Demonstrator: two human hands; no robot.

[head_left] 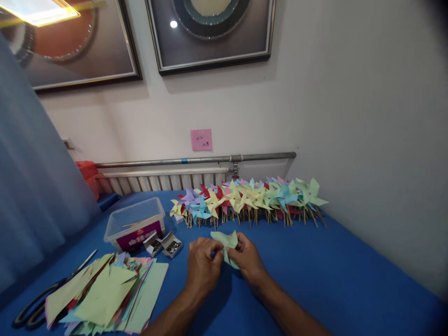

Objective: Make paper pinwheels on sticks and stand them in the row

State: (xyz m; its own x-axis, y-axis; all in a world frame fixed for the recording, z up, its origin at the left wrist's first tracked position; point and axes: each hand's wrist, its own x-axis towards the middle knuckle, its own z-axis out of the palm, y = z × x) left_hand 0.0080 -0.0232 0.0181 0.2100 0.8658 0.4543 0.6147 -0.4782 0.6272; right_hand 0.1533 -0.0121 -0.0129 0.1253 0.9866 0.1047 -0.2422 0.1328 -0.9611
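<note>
Between my hands is a light green paper pinwheel with its blades folded inward; no stick shows on it. My right hand grips its right side, thumb in front and fingers behind. On its left side, my left hand is closed in a pinch at the paper, near the middle. Whether a small pin is also in that pinch is hidden. Left of my left hand, two small open boxes hold shiny metal pins. Beyond my hands stand many finished pinwheels on thin wooden sticks, in several colours.
A clear plastic tub with a few sticks inside stands at the left. Nearer lie a pile of cut coloured paper and black-handled scissors on the blue cloth. A radiator and metal pipe run along the wall.
</note>
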